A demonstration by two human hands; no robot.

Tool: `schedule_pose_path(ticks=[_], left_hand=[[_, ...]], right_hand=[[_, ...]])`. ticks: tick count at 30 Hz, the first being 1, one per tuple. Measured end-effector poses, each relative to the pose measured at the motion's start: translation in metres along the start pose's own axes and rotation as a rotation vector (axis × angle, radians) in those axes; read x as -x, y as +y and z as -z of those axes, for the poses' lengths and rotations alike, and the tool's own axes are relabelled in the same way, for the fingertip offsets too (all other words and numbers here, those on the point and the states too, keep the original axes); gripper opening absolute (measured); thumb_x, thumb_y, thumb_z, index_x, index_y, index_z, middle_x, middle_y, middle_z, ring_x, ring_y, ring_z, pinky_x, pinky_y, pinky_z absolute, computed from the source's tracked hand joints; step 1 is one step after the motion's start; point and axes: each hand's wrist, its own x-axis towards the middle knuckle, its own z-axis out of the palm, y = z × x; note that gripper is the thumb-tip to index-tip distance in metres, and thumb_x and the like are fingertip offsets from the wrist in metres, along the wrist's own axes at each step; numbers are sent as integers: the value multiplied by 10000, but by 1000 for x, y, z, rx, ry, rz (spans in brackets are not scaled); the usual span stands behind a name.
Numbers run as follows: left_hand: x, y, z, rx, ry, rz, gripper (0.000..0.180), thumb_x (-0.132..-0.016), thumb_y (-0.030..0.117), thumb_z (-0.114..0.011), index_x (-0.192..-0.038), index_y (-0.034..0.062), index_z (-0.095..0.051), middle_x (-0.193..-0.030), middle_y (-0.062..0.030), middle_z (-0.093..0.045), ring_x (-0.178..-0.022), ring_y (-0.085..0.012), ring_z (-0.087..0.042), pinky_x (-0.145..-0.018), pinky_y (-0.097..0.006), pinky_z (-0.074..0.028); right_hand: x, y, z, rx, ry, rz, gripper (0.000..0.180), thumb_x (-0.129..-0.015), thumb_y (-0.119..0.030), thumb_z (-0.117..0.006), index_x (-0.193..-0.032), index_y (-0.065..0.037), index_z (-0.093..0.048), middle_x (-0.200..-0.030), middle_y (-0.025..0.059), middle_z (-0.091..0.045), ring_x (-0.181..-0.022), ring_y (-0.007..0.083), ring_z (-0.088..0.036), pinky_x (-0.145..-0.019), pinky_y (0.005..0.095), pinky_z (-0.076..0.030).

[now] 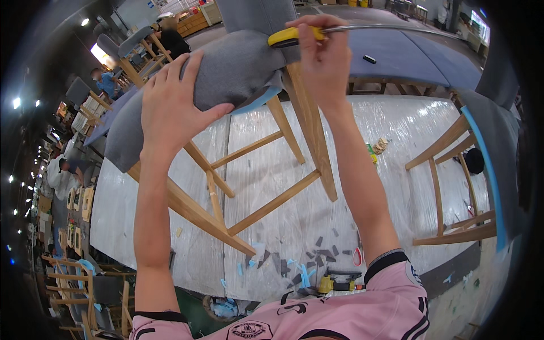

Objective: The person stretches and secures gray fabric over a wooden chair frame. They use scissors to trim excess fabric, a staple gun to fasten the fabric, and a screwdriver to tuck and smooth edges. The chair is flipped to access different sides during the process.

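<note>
An upholstered chair point(238, 62) with a grey fabric seat and light wooden legs stands in front of me. Blue lining shows under a loose fabric edge at the seat's right corner. My left hand point(173, 105) lies spread on the seat, its thumb near that edge. Above the right corner, my right hand point(326, 62) grips a long-shafted screwdriver point(283, 38). The yellow and black handle points left, close to the fabric, and the metal shaft reaches right past my fingers. Where the legs join the seat is partly hidden.
The chair stands on a plastic-covered table point(396, 136). Fabric scraps point(323, 255), red-handled scissors point(357, 256) and a yellow and black tool point(338, 281) lie near its front edge. Another chair point(453, 170) is at the right. A blue-grey table point(396, 54) is behind; people are at the far left.
</note>
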Motion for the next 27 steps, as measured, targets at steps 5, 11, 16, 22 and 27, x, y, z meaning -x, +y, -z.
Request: schedule_pose_path(ticks=[5,11,16,22,27], left_hand=[[10,-13,-2,-29,-21,-49,1003,-680,461,-911,-1536,212,-451,-1454,-88,-552,-1315,-294,-556,-1113,-462,-427],[17,-33,12,138,12,-89,1036,-587,245,-943,-1519,213,-489,-1442,-80,-576,-1294,-321,-571,-1095,-455,-454],[37,-86,22,280,57,-171,1035,-538,234,-947,-1483,234,-525,-1432,-51,-594,-1273,-322,-586,-1087,-467,-469],[28,-77,14,330,41,-279,1070,-502,259,-952,-1488,262,-537,-1480,-54,-559,-1317,-323,-555,-1145,-480,-435],[21,-88,-20,449,104,-268,1075,-520,239,-957,-1501,272,-519,-1443,-51,-573,-1332,-306,-532,-1181,-471,-400]], right_hand=[[1,-15,-7,-443,351,120,172,-1040,-134,-645,-1134,-42,-534,-984,77,-733,-886,138,-701,-797,268,-562],[6,-35,24,-125,82,9,187,-1047,-162,-637,-1150,-23,-569,-1019,103,-744,-902,127,-709,-779,250,-568],[-13,-96,64,-339,370,192,338,-1032,-302,-613,-1209,-29,-521,-1170,309,-690,-1054,454,-721,-877,492,-658],[-9,-133,50,-121,79,299,336,-1021,-292,-637,-1199,-58,-474,-1073,318,-719,-1068,448,-719,-881,461,-658],[-25,-163,17,-167,18,433,310,-1039,-162,-622,-1227,-43,-405,-1060,310,-710,-997,400,-743,-904,441,-626]])
